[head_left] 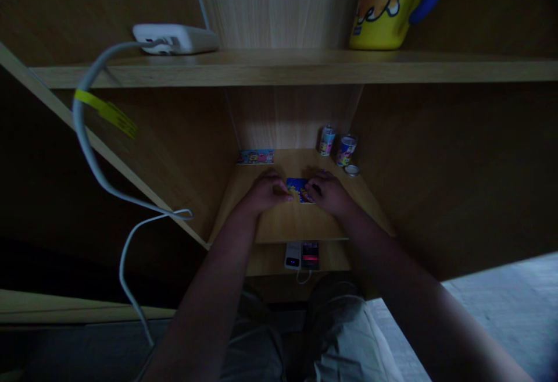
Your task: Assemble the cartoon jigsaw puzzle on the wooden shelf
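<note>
A small flat blue picture (296, 183) with yellow and brown printing lies on the wooden desk shelf (305, 219) between my hands. My left hand (267, 190) is at its left edge, thumb and finger pinched together around something too small and dark to make out. On the other side, my right hand (328, 190) has its curled fingers gripping the picture's right part and covering some of it. Behind it stand two small printed cans (326, 140), (346, 150), with a round metal lid (351, 170) lying beside the nearer one.
A colourful printed strip (256, 157) lies at the back left. Below the front edge are a white power bank (292, 255) and a phone (310, 255). The upper shelf (279, 71) holds a white box (183, 39) with a hanging cable (100, 178) and a yellow mug (383, 15).
</note>
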`<act>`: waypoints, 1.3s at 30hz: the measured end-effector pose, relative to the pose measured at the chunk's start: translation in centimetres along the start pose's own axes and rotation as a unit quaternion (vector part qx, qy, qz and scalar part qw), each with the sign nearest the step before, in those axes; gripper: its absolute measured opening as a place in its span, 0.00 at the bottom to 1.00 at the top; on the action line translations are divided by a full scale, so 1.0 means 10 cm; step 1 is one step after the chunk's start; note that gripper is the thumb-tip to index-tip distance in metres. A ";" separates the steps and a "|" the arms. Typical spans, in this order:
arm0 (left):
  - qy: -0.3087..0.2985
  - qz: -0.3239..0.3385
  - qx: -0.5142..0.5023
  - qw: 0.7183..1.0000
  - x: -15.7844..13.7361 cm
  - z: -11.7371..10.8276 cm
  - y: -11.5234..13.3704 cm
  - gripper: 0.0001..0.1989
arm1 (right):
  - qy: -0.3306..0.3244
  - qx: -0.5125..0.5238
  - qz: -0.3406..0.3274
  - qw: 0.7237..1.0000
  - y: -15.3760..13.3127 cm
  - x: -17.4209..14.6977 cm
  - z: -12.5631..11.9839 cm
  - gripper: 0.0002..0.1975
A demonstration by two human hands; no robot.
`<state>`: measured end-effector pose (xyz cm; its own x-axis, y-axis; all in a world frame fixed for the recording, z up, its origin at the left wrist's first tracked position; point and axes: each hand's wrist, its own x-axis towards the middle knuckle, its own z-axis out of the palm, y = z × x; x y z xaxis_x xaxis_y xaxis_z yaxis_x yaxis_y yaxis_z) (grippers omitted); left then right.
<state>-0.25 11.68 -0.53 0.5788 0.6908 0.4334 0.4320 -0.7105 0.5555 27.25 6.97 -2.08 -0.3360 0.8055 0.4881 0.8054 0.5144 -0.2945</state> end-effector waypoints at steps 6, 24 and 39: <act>0.015 -0.008 0.014 1.000 0.00 0.02 0.00 0.12 | 0.003 0.012 0.001 1.000 0.02 0.00 0.01 0.13; 0.009 0.013 0.014 1.000 0.01 0.04 0.02 0.10 | 0.009 0.002 -0.005 1.000 -0.01 0.00 0.00 0.13; 0.004 0.008 0.010 1.000 0.00 0.03 0.05 0.10 | 0.005 0.009 -0.001 1.000 -0.01 0.00 0.00 0.13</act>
<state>0.18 11.33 -0.47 0.5797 0.6807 0.4479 0.4364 -0.7235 0.5348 27.17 6.91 -2.03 -0.3324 0.8016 0.4969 0.7957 0.5212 -0.3085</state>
